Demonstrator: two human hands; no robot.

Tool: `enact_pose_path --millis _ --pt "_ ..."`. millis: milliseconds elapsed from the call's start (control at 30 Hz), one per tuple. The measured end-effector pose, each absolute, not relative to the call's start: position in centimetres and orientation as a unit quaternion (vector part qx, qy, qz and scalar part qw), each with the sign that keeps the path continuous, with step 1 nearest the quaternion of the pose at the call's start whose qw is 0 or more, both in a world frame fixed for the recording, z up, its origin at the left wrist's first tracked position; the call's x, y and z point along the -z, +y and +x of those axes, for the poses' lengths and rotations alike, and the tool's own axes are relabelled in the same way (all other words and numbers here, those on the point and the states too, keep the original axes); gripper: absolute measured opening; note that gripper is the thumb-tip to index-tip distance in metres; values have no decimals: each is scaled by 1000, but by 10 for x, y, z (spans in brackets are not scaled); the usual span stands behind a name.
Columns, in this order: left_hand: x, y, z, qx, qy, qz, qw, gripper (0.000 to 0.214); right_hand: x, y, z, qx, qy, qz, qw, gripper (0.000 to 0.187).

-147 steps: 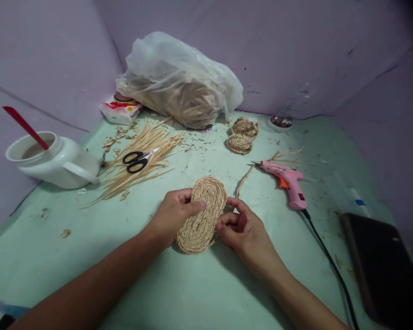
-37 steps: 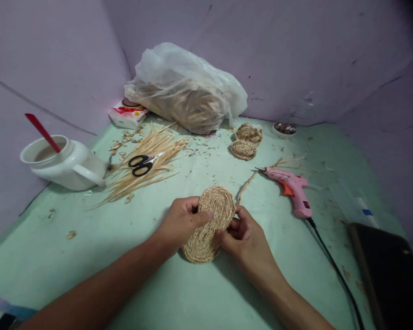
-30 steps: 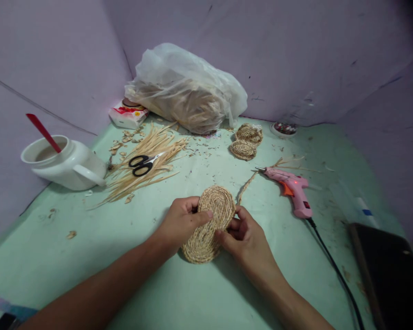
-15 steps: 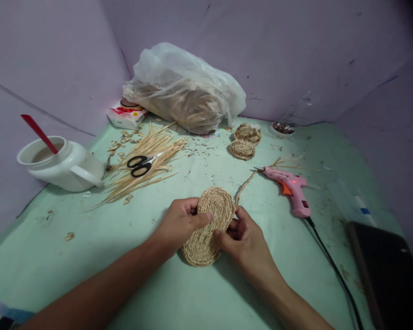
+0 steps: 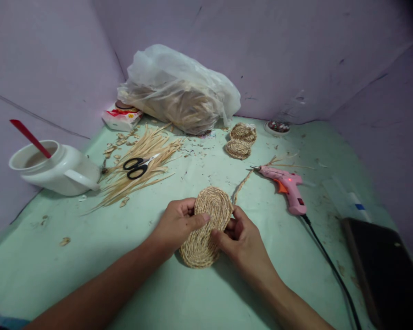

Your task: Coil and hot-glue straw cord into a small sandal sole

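Observation:
An oval coiled mat of braided straw (image 5: 200,247) is held between my two hands, just above the green tabletop. My left hand (image 5: 179,225) grips its left edge, thumb lying on top and fingers underneath. On the right edge my right hand (image 5: 239,236) pinches the mat, its fingertips partly hidden below. A loose braid (image 5: 241,187) runs from the mat's upper right edge toward a pink glue gun (image 5: 285,183), whose red light is lit. Black-handled scissors (image 5: 137,168) rest on a bundle of straw strips (image 5: 147,142) to the left.
A white pitcher (image 5: 72,162) with a red stick lies tilted at left. Behind are a filled plastic bag (image 5: 182,91), a small box (image 5: 122,120), coiled straw pieces (image 5: 239,149) and a small dish (image 5: 277,128). A dark phone-like slab (image 5: 382,266) lies at right, beside the glue gun's cord (image 5: 330,263).
The view has shifted slightly, so the surroundings appear a little further left. Both hands keep the same hold on the mat.

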State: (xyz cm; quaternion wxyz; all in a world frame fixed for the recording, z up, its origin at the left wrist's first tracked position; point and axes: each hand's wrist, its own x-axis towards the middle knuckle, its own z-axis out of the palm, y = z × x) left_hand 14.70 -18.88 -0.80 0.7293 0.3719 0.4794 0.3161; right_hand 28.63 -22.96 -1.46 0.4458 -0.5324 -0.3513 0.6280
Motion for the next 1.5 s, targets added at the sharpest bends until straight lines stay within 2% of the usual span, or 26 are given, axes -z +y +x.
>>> enact_pose_path --millis 433,933,1500 --pt "12 -190 147 -334 455 333 755 30 12 -229 286 -629 -352 -538 438 40" --pt "15 -190 147 -343 462 325 750 33 20 -231 288 -629 -360 -513 460 44" --pt "12 -189 147 -333 474 341 740 34 15 -230 287 -620 -357 -542 441 42"
